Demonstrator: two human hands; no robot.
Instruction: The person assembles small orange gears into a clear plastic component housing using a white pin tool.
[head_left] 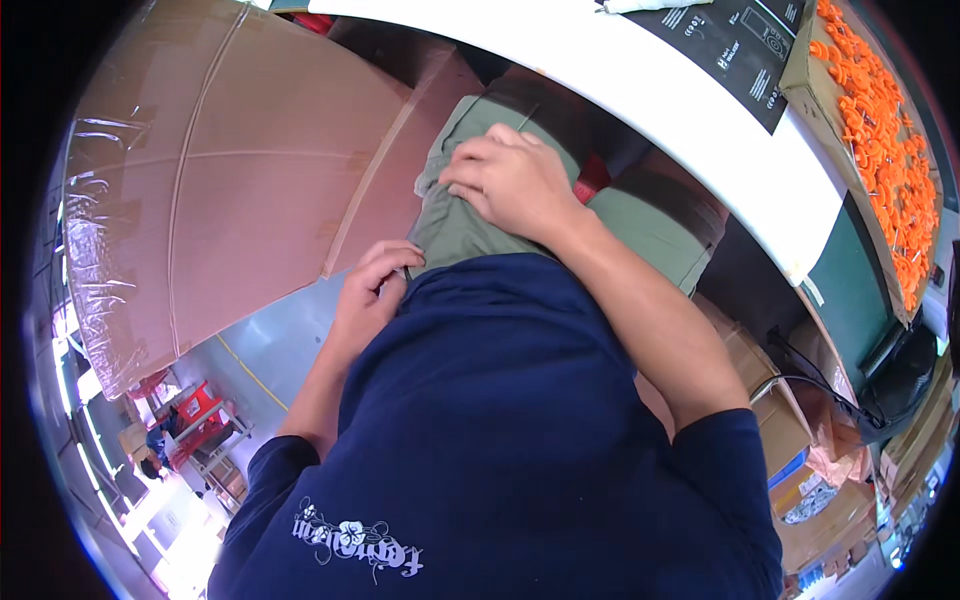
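Observation:
My right hand [515,185] reaches across to my left thigh, its fingers bent and gripping the cloth of my green pants [650,222]. Lower down, my left hand [375,287] is at the left hip, with thumb and fingertips closed on the side of the same pants. The cloth between the two hands is bunched up. Whether anything lies under the fingers or inside the fabric is hidden. The hem of my navy T-shirt [500,390] sits just below both hands.
A large taped cardboard box [250,160] stands close on my left. Ahead curves a white tabletop [640,90] bearing a black printed sheet [735,50]. Right of it, a cardboard tray [800,75] holds many orange plastic clips [880,150]. A black bag [900,385] hangs at the right.

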